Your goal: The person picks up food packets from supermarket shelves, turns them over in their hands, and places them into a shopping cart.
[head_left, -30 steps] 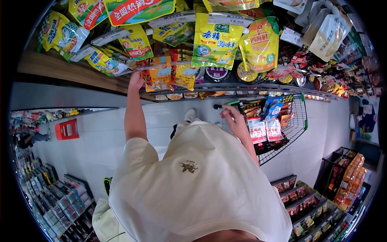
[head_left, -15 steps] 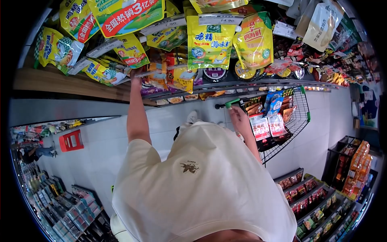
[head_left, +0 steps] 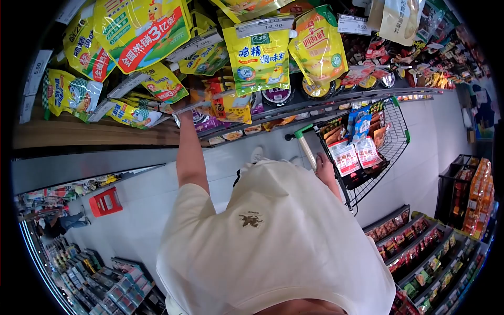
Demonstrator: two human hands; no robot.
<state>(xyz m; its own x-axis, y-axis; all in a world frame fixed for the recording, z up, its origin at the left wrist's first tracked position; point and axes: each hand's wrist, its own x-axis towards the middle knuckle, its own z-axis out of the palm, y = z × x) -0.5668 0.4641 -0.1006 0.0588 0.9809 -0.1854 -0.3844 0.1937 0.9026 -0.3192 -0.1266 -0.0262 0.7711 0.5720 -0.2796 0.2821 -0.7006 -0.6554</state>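
Note:
My left hand point(head_left: 184, 111) reaches into the shelf under the hanging packets, beside orange-and-yellow packets point(head_left: 231, 106) and purple ones. Its fingers are hidden there, so I cannot see whether they hold anything. My right hand point(head_left: 325, 169) is closed on the pale handle point(head_left: 306, 149) of a black wire shopping cart point(head_left: 395, 137) at my right. Inside the cart lie a blue packet point(head_left: 359, 125), brown packets and red-and-white packs point(head_left: 344, 158). Just above my left hand hangs a small yellow-green seasoning pouch point(head_left: 167, 84).
Larger yellow pouches point(head_left: 260, 62) hang along the shelf front with price tags. A wooden ledge point(head_left: 94, 134) runs at the left. On the floor stands a red basket point(head_left: 106, 202), with a person point(head_left: 65, 223) beyond. Packet racks point(head_left: 430, 252) fill the lower right.
My right hand has moved along the cart handle, away from its green end and nearer my body. My left hand stays at the shelf. The whole view has turned slightly.

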